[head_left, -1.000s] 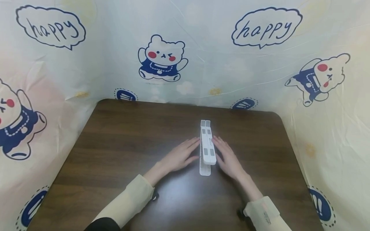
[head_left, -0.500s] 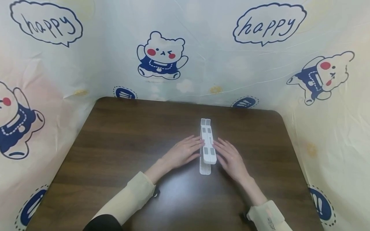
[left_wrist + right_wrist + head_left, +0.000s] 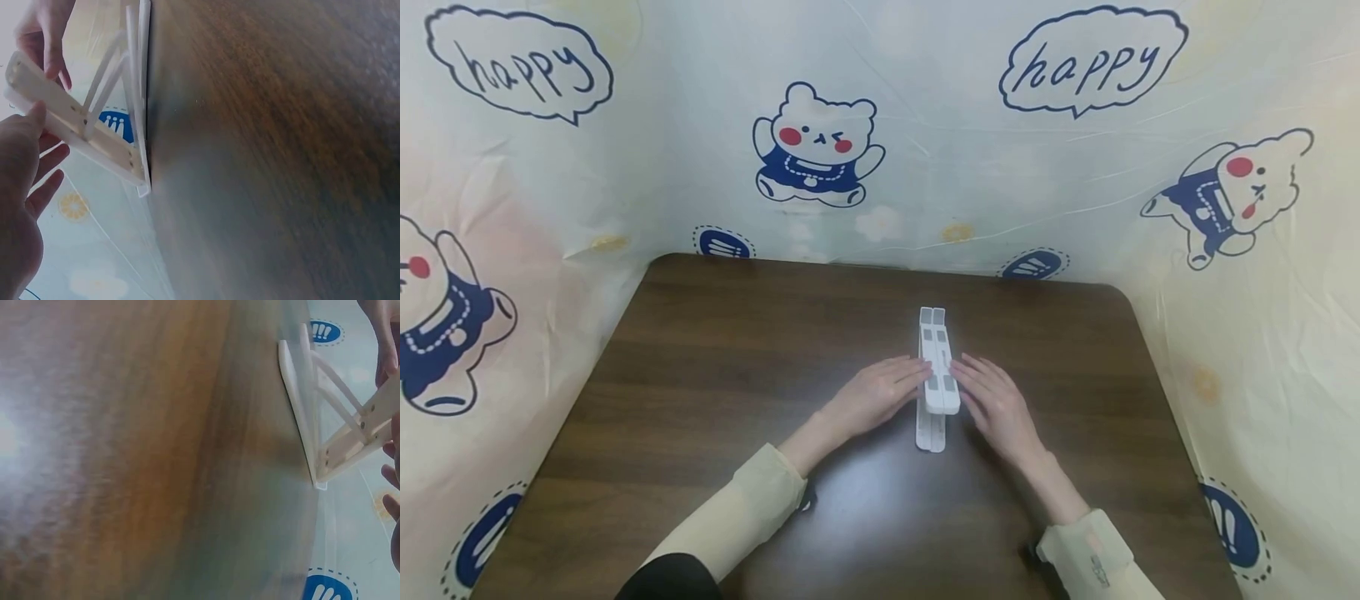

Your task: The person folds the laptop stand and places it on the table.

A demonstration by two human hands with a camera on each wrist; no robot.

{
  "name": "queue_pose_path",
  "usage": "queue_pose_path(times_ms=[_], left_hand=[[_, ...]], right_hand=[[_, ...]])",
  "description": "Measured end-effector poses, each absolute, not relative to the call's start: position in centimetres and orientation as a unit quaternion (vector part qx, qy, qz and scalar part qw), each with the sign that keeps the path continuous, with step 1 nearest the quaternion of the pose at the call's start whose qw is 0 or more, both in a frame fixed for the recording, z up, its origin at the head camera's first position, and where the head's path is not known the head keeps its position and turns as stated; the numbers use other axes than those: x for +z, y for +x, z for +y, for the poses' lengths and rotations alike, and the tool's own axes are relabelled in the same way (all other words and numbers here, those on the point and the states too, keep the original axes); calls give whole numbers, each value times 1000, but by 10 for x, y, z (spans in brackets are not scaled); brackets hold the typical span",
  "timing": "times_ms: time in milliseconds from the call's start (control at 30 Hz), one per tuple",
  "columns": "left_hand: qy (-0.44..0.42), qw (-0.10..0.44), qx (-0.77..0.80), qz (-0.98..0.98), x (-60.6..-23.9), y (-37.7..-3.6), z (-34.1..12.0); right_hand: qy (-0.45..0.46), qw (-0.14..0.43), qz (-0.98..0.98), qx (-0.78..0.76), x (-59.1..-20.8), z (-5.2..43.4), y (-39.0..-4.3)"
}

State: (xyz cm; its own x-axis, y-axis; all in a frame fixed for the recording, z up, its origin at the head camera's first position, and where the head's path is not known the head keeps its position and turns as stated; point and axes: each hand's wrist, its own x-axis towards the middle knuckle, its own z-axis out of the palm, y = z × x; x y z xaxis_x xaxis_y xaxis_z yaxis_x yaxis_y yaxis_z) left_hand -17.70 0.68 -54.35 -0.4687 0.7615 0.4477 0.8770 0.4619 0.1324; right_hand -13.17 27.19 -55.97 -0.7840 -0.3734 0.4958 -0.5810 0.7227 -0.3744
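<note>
1. The dark brown wooden table [image 3: 715, 392] with rounded corners lies inside the pale plastic sheeting printed with cartoon bears and "happy" bubbles [image 3: 925, 125], just as it did a second ago; nothing on it has shifted apart from the stand.

2. The white plastic folding stand with grey pads [image 3: 937, 379] is at the middle of the table, its long axis pointing away from the person. Its base strip lies flat on the wood, and its near end shows bare in front of the upper piece.

3. The stand's upper arm [image 3: 69, 125] has risen. A second ago it lay longer over the base; now its near end sits further back and higher. The wrist views show it tilted up off the base on thin white struts [image 3: 340, 394], hinged at the far end. As I judge it, the stand is partly opened, not yet set at a fixed angle.

4. The left hand [image 3: 880, 392] has moved in from beside the stand; its thumb and fingertips pinch the left edge of the raised arm, a light hold rather than a clench.

5. The right hand [image 3: 992, 404] matches it on the right edge, fingers nearly straight and pressing against the arm, so the piece is held between both hands.
</note>
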Motion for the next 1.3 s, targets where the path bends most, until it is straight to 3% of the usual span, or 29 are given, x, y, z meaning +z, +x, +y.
queue_pose_path(times_ms=[300,533,733,1300], left_hand=[[-455,230,-208,-835,-556,-179,12],[-434,231,-225,-841,-569,-180,11],[-437,257,-236,-829,-568,-184,10],[-450,248,-255,-819,-563,-192,14]], right_hand=[[257,228,-896,282,-559,266,-141],[264,252,-886,284,-559,260,-143],[260,247,-887,290,-558,257,-144],[223,212,-894,325,-556,252,-148]])
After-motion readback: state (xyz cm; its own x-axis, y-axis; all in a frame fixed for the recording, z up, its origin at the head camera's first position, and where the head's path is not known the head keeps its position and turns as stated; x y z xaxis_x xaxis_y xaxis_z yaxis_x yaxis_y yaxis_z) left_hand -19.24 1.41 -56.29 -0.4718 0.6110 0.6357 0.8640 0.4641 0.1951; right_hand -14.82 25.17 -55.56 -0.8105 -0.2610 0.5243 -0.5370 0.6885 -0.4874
